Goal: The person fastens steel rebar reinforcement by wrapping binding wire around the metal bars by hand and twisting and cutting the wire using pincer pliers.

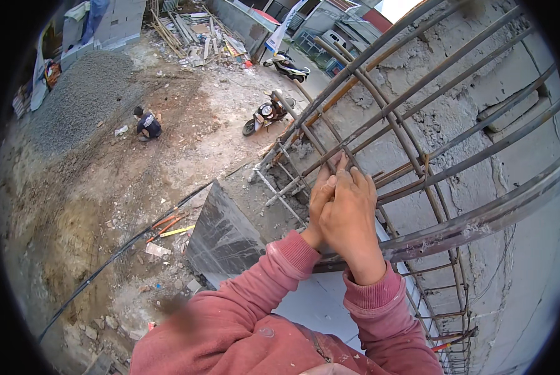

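My left hand [317, 209] and my right hand [350, 215] are pressed close together at a cage of steel rebar [389, 117]. The right hand lies partly over the left, its fingers bent down against the bars. The left fingers reach forward beside a bar, closed at the tips. Whatever the fingertips hold is too small or too hidden to make out. Below my wrists runs a thick, curved grey pole [474, 231]. Pink sleeves cover both forearms.
Rough concrete wall [505, 144] stands along the right. A dark panel [223, 232] is left of my forearms. Far below are a crouching person [148, 125], a gravel pile [83, 97], a black cable [114, 259], two motorbikes [268, 112] and scrap wood [195, 37].
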Tool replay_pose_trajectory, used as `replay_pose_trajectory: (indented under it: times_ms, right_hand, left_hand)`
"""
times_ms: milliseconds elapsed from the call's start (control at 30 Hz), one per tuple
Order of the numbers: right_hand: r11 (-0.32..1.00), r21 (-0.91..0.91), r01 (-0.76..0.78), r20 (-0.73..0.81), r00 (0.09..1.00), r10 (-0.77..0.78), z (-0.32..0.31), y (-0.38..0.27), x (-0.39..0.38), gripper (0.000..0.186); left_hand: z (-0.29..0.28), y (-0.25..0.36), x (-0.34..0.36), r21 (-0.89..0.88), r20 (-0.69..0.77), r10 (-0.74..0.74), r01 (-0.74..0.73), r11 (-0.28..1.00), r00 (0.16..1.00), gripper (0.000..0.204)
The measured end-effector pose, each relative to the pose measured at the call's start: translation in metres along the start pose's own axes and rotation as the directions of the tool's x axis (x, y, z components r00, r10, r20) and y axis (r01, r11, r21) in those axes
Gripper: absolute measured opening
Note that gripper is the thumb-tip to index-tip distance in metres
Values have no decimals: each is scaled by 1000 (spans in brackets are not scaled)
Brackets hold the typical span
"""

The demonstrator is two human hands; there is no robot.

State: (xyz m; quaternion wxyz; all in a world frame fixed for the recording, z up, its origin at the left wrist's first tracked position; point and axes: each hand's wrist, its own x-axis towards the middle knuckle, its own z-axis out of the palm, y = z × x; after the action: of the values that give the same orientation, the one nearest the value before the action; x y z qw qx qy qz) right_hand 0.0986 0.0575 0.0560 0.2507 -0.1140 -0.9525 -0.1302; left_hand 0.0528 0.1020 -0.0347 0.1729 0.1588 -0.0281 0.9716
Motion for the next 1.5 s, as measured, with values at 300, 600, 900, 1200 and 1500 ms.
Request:
replay_pose_trajectory:
  times_ms: [300, 600, 900, 1200, 1500]
  right_hand:
    - [985, 151, -83, 316, 948, 31, -26, 11, 31, 17]
    - [992, -113, 57, 336, 942, -16, -46, 15, 62, 20]
    - [968, -233, 90, 226, 973, -36, 6, 37, 73, 17]
    - [956, -289, -41, 254, 960, 118, 6, 35, 75, 17]
    - [956, -285, 74, 288, 958, 11, -1, 36, 78, 17]
  left_hand:
    - [4, 9, -8, 429, 12, 49, -49, 902, 999, 37]
    - [23, 13, -3, 137, -123, 9, 8, 991, 992, 52]
    - [30, 8, 0, 167, -209, 101, -67, 984, 973, 46]
    - [36, 26, -8, 280, -308, -65, 156, 947, 949, 43]
    - [37, 22, 20, -279, -437, -275, 161, 947, 857, 27]
